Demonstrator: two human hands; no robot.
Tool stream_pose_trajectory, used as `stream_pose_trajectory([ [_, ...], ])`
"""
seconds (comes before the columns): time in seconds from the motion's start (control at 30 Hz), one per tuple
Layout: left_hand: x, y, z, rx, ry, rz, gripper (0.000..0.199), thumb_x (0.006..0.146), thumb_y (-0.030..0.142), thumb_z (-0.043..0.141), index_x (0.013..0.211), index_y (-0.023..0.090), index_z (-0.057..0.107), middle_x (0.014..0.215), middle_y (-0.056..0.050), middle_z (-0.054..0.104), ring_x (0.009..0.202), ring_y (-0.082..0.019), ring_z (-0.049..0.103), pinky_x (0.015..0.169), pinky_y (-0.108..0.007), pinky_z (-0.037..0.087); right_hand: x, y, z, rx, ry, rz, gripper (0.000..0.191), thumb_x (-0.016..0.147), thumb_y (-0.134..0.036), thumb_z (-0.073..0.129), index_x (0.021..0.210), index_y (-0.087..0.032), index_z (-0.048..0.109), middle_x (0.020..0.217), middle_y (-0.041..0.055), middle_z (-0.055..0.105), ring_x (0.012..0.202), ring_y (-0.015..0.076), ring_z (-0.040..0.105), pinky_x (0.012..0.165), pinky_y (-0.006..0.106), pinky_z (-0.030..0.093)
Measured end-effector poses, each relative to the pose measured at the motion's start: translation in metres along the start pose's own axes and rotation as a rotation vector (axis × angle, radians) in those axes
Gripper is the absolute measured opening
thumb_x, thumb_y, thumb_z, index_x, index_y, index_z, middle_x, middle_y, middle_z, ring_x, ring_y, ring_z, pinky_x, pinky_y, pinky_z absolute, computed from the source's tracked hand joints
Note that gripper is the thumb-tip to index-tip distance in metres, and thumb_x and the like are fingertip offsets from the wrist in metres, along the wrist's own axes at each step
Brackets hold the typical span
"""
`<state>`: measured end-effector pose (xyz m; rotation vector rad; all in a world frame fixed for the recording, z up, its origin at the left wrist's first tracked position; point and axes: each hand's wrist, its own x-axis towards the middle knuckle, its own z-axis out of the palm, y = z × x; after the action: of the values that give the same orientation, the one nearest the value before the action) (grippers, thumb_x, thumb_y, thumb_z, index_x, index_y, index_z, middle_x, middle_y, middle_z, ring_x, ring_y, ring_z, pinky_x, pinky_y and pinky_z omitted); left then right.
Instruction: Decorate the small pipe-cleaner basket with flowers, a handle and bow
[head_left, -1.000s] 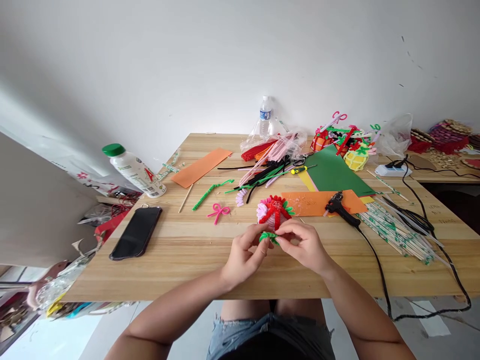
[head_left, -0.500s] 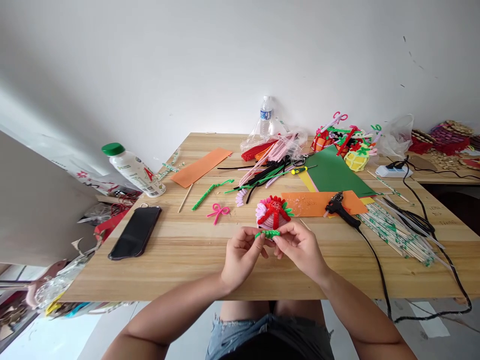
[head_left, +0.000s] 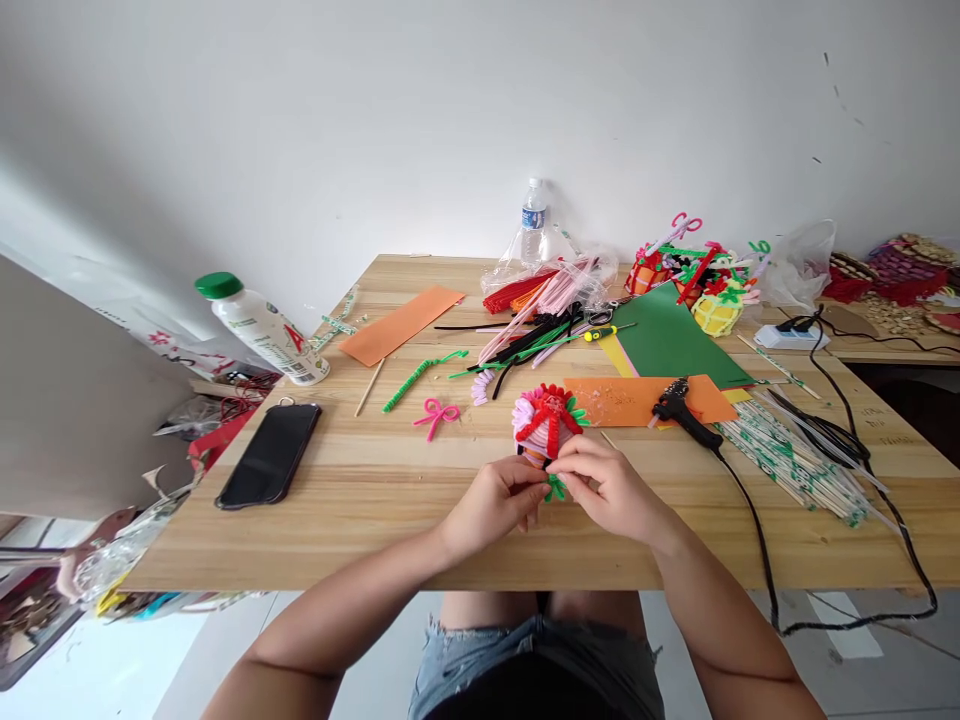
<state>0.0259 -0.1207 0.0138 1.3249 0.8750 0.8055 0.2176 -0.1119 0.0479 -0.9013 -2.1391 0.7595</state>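
Left hand (head_left: 495, 497) and right hand (head_left: 613, 490) both pinch green chenille-stem piece (head_left: 555, 489), just nearside of red-and-pink chenille ornament (head_left: 552, 425); level strip half a second ago, now fans downward, so shaping seems under way.

hands (head_left: 487, 508) pinch green fuzzy piece (head_left: 555, 489) (phone (head_left: 270, 455) leftward)

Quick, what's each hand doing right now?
Left hand: closed, pinching the green fuzzy piece.
Right hand: closed, pinching the same green fuzzy piece.
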Motion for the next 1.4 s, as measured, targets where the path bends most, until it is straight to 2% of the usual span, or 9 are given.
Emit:
stream_pose_trajectory([
  [0.17, 0.002, 0.003, -0.006, 0.027, -0.228, -0.244, 0.030, 0.077, 0.042, 0.067, 0.070, 0.013, 0.062, 0.047, 0.005, 0.052, 0.038, -0.006, 0.048, 0.038, -0.016, 0.042, -0.002, 0.001, -0.001, -0.020, -0.169, -0.037, 0.025, 0.091, -0.013, 0.050, 0.103, -0.021, 0.070, 0.096, 0.0075, 0.066, 0.081, 0.0159, 0.062, 0.068, 0.027, 0.051],
  [0.43, 0.001, 0.008, -0.005, 0.069, -0.351, -0.324, 0.026, 0.075, 0.037, 0.067, 0.066, 0.014, 0.061, 0.043, 0.005, 0.051, 0.036, -0.008, 0.050, 0.036, -0.018, 0.040, -0.002, -0.001, 0.002, 0.062, -0.351, 0.126, 0.041, 0.076, -0.004, 0.056, 0.112, -0.023, 0.060, 0.072, -0.0042, 0.060, 0.058, 0.0087, 0.052, 0.053, 0.018, 0.041],
  [0.6, 0.000, 0.008, -0.006, 0.031, -0.197, -0.258, 0.031, 0.078, 0.040, 0.065, 0.062, 0.014, 0.059, 0.043, 0.004, 0.053, 0.034, -0.006, 0.047, 0.035, -0.016, 0.038, -0.001, 0.000, 0.006, 0.250, -0.156, 0.227, 0.013, 0.087, -0.022, 0.059, 0.100, -0.020, 0.059, 0.082, 0.0003, 0.060, 0.066, 0.0099, 0.059, 0.057, 0.020, 0.050],
  [0.77, -0.003, 0.014, -0.002, -0.057, 0.050, -0.116, 0.038, 0.076, 0.049, 0.068, 0.063, 0.014, 0.060, 0.045, 0.003, 0.052, 0.036, -0.007, 0.047, 0.034, -0.017, 0.038, -0.003, -0.002, 0.001, 0.415, -0.112, 0.375, 0.024, 0.085, -0.038, 0.066, 0.097, -0.018, 0.060, 0.075, 0.0010, 0.064, 0.062, 0.0116, 0.064, 0.052, 0.022, 0.053],
  [1.03, -0.006, 0.016, 0.001, -0.181, 0.068, -0.033, 0.039, 0.077, 0.050, 0.068, 0.066, 0.013, 0.065, 0.052, 0.000, 0.055, 0.039, -0.008, 0.049, 0.034, -0.018, 0.037, 0.001, -0.008, 0.013, 0.585, 0.025, 0.379, 0.026, 0.086, -0.043, 0.063, 0.085, -0.017, 0.061, 0.061, 0.0009, 0.066, 0.054, 0.0142, 0.065, 0.048, 0.026, 0.054],
  [1.13, -0.007, 0.019, -0.002, -0.077, 0.125, 0.113, 0.037, 0.080, 0.048, 0.067, 0.067, 0.013, 0.069, 0.062, -0.003, 0.059, 0.041, -0.007, 0.049, 0.036, -0.018, 0.037, 0.000, -0.002, 0.005, 0.426, 0.130, 0.325, 0.022, 0.088, -0.041, 0.061, 0.087, -0.019, 0.062, 0.065, 0.0016, 0.067, 0.055, 0.0149, 0.065, 0.048, 0.026, 0.053],
  [1.27, -0.002, 0.025, -0.017, 0.211, 0.207, 0.382, 0.029, 0.085, 0.040, 0.064, 0.073, 0.017, 0.075, 0.070, -0.007, 0.066, 0.059, -0.013, 0.058, 0.051, -0.022, 0.047, -0.004, 0.032, -0.041, -0.209, 0.528, 0.386, 0.016, 0.087, -0.033, 0.057, 0.090, -0.020, 0.066, 0.081, 0.0069, 0.069, 0.070, 0.0198, 0.065, 0.066, 0.033, 0.054],
  [1.33, 0.003, 0.026, -0.030, 0.332, 0.266, 0.457, 0.026, 0.086, 0.036, 0.063, 0.073, 0.018, 0.076, 0.071, -0.008, 0.067, 0.066, -0.015, 0.060, 0.060, -0.025, 0.049, -0.008, 0.057, -0.067, -0.631, 0.525, 0.569, 0.018, 0.083, -0.022, 0.055, 0.095, -0.017, 0.067, 0.095, 0.0129, 0.068, 0.090, 0.0273, 0.064, 0.082, 0.040, 0.051],
  [1.4, 0.009, 0.026, -0.044, 0.412, 0.251, 0.472, 0.024, 0.084, 0.035, 0.065, 0.070, 0.019, 0.076, 0.073, -0.008, 0.068, 0.071, -0.017, 0.061, 0.068, -0.027, 0.051, -0.013, 0.081, -0.088, -0.898, 0.326, 0.820, 0.024, 0.078, -0.018, 0.057, 0.099, -0.011, 0.067, 0.107, 0.0205, 0.063, 0.104, 0.0348, 0.059, 0.087, 0.044, 0.047],
])
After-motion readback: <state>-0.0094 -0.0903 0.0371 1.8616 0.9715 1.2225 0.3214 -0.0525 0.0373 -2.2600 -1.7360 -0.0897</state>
